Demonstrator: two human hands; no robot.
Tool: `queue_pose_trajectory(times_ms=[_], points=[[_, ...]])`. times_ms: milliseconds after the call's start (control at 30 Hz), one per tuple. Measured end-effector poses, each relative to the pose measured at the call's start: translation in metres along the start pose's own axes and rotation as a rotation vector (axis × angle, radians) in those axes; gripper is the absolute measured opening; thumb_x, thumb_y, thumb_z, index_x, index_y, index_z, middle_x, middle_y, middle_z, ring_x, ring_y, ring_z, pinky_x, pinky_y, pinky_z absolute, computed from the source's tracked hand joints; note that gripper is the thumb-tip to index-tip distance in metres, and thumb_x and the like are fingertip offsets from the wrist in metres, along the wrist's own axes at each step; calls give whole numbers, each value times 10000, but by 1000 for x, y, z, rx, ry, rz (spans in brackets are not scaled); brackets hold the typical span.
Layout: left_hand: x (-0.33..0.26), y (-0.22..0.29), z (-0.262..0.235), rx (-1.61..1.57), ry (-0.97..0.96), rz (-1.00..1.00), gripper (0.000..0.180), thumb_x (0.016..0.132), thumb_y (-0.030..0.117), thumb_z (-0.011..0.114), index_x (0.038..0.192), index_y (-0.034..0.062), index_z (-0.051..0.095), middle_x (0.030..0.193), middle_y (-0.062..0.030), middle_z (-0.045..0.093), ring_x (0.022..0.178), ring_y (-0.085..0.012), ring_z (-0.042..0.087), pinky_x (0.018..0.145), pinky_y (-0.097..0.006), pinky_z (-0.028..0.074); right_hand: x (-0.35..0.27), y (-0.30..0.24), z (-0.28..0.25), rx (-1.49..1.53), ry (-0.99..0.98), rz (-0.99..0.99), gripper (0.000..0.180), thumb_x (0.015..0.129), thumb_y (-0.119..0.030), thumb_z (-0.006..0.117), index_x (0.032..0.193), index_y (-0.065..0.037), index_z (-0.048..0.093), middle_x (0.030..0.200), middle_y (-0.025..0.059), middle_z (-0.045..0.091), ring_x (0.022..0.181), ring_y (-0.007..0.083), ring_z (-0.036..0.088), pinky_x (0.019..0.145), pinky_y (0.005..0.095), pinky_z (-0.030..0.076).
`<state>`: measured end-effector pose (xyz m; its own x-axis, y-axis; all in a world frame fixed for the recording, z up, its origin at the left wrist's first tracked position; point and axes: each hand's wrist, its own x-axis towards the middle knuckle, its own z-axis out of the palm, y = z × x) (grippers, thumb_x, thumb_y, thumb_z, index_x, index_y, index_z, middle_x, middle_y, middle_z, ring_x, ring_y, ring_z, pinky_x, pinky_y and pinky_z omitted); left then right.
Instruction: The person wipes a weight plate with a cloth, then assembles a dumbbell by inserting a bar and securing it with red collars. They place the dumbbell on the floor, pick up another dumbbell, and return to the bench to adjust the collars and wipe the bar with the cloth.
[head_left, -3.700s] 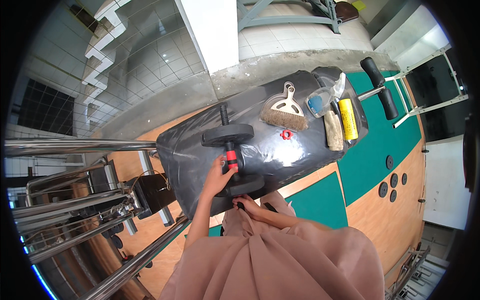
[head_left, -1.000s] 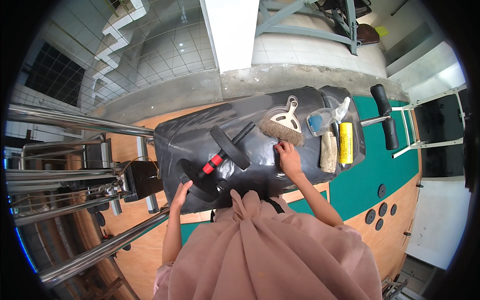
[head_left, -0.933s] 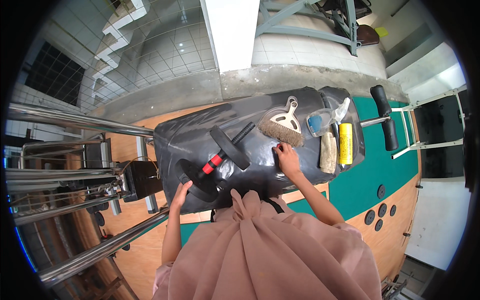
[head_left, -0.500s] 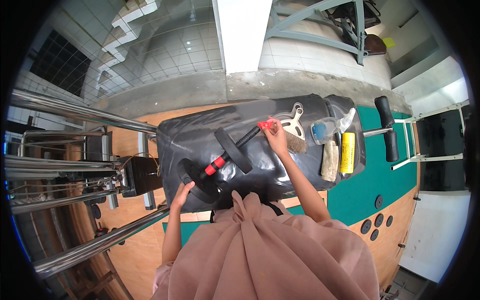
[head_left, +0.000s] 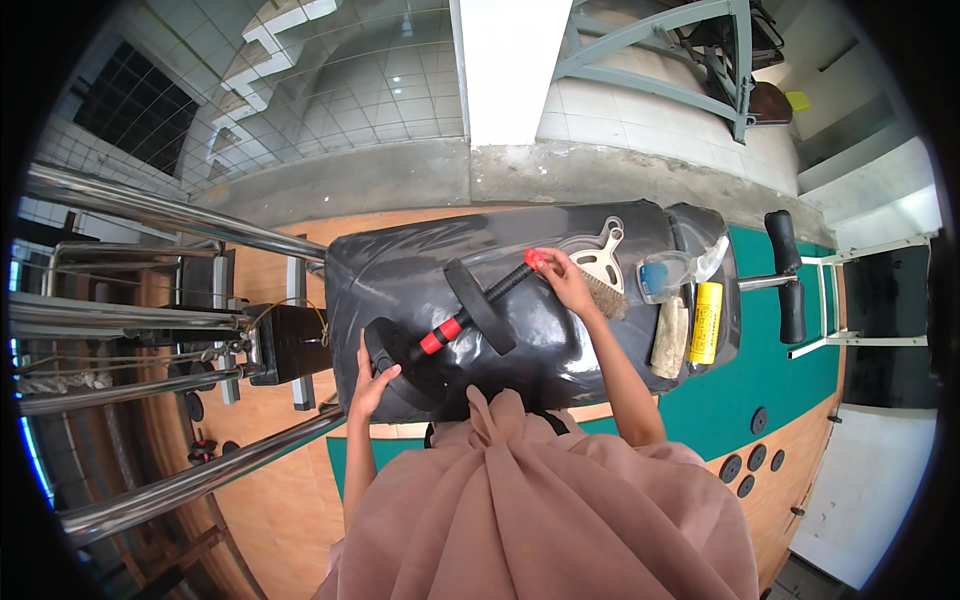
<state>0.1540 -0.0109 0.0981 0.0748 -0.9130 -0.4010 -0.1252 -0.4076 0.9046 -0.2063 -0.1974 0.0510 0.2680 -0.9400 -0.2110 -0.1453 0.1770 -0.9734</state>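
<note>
Since half a second ago the right hand (head_left: 566,282) has stayed pinched on the red end cap of the black dumbbell with red collars (head_left: 462,320), which lies across the black padded counter (head_left: 420,270). The left hand (head_left: 369,375), fingers spread, cups the near plate. The round plates could roll off if that palm slips. A bristle brush (head_left: 603,280) lies just beyond the right hand.

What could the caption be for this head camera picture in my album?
Left hand steadies a dumbbell on a black padded bench; right hand grips its red end.
</note>
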Motion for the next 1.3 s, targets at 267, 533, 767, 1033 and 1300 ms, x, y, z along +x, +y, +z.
queue_pose_trajectory(times_ms=[267, 533, 767, 1033, 1300], points=[[-7, 30, 29, -63, 249, 115, 888, 815, 139, 619, 1454, 114, 3, 1484, -164, 127, 1350, -234, 192, 1085, -326, 165, 8, 8, -3, -125, -44, -61, 375, 948, -184, 468, 1319, -128, 465, 1155, 58, 449, 935, 132, 571, 833, 244, 446], [2, 22, 40, -65, 409, 200, 583, 796, 61, 602, 1329, 48, 367, 1333, -125, 395, 1245, -231, 361, 1042, -314, 249, 6, -13, 2, -103, -26, 46, 403, 939, -352, 478, 1203, -60, 568, 890, -2, 615, 663, 73, 513, 644, 239, 457], [5, 16, 41, -34, 430, 245, 518, 782, 33, 591, 1276, 51, 433, 1272, -122, 455, 1198, -232, 418, 1017, -314, 289, 21, 0, -9, -265, 42, 146, 511, 907, -468, 463, 996, 3, 641, 697, 29, 572, 588, 112, 506, 578, 241, 407], [7, 10, 40, -53, 475, 239, 511, 767, 31, 594, 1256, 38, 445, 1252, -132, 476, 1196, -244, 427, 1017, -319, 290, 12, -27, -8, -195, 47, 438, 534, 939, -386, 420, 1333, -37, 329, 956, 134, 627, 889, 148, 607, 705, 273, 502], [7, 11, 40, -24, 479, 265, 509, 761, 31, 596, 1248, 35, 448, 1244, -126, 482, 1192, -240, 430, 1015, -315, 292, 14, -3, -14, -148, 213, 321, 412, 944, -348, 442, 1230, -56, 391, 943, 99, 593, 791, 136, 570, 648, 260, 491]])
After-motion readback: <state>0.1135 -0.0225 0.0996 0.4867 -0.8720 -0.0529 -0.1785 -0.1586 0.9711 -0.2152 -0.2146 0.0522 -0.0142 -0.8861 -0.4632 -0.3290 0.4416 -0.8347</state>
